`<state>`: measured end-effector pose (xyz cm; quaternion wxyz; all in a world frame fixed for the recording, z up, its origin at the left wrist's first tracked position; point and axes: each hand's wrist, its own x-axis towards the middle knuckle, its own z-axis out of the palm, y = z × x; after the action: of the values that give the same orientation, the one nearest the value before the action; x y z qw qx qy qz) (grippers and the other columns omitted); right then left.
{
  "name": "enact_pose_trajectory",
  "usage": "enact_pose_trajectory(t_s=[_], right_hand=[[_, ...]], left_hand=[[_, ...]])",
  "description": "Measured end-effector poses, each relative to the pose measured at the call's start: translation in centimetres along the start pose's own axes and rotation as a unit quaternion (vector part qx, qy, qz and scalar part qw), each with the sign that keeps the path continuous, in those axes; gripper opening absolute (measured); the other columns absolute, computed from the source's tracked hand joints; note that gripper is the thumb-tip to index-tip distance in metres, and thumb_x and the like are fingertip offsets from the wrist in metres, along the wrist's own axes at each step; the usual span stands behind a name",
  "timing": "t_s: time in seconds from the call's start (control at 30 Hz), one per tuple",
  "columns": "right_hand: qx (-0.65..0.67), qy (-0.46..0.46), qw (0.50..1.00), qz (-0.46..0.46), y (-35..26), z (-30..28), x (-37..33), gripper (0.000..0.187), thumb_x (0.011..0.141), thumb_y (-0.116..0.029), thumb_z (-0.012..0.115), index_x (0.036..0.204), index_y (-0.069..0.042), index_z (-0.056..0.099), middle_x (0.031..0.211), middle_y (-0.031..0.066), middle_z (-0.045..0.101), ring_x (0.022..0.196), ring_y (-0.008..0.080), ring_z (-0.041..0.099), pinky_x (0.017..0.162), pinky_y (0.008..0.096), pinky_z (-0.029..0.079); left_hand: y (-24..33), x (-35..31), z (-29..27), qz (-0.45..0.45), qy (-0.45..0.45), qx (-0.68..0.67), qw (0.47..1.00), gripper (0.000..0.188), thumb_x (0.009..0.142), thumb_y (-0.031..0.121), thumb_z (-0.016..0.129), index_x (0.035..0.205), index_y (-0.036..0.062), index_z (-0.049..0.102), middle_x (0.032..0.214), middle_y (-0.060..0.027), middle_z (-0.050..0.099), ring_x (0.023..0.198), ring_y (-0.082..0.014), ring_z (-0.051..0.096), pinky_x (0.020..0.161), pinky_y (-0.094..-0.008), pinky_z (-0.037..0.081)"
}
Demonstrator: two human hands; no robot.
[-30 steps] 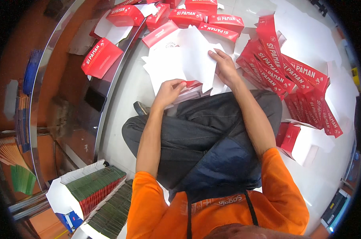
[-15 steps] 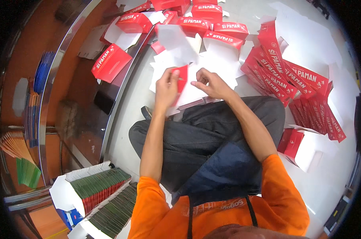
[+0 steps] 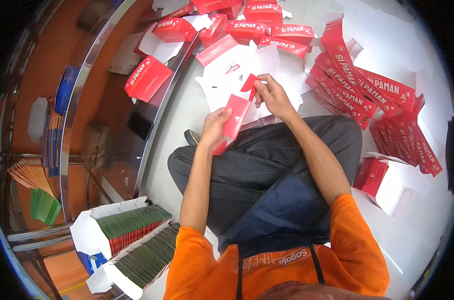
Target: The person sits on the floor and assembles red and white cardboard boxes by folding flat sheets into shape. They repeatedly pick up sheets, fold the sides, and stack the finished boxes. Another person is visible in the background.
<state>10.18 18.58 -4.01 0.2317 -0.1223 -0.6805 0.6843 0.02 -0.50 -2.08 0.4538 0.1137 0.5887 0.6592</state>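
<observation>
My left hand grips a small red carton by its side, thumb on its face, above my crossed legs. My right hand pinches the red flap at the carton's upper end between thumb and fingers. Beyond my hands, an opened white carton sheet with a red edge panel lies on the floor. A small stack of thin pieces shows partly between my hands and my lap; what they are I cannot make out.
Folded red-and-white boxes crowd the far floor. Leaning rows of red cartons stand at the right, with another open box nearer. On the left are a metal-edged shelf with a phone and white boxes of green-topped packets.
The red carton has turned so its face shows. My right hand, earlier apart from it, has moved in and now pinches its flap. The white sheet beyond shows more fully.
</observation>
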Motion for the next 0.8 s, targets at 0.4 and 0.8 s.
enact_pose_trajectory(t_s=[0.4,0.8], right_hand=[[-0.415,-0.137,0.887,-0.149,-1.4,-0.1,-1.1,0.025,0.092,-0.034,0.058,0.104,-0.012,0.062,0.077,0.0148,0.066,0.072,0.0366,0.064,0.063,0.0454,0.049],[-0.342,-0.054,0.918,-0.191,-2.5,1.2,-1.9,0.042,0.088,-0.034,0.063,0.127,-0.017,0.058,0.118,0.0152,0.059,0.098,0.0338,0.062,0.081,0.0422,0.05]], left_hand=[[0.7,-0.4,2.0,-0.058,0.038,0.156,0.985,0.029,0.092,0.006,0.049,0.114,-0.0092,0.06,0.099,-0.0112,0.066,0.087,-0.0164,0.064,0.077,-0.0279,0.051],[3.2,-0.9,2.3,-0.01,0.033,-0.03,0.999,0.036,0.098,0.025,0.053,0.12,-0.0038,0.056,0.106,-0.0115,0.065,0.092,-0.0192,0.065,0.08,-0.033,0.053]])
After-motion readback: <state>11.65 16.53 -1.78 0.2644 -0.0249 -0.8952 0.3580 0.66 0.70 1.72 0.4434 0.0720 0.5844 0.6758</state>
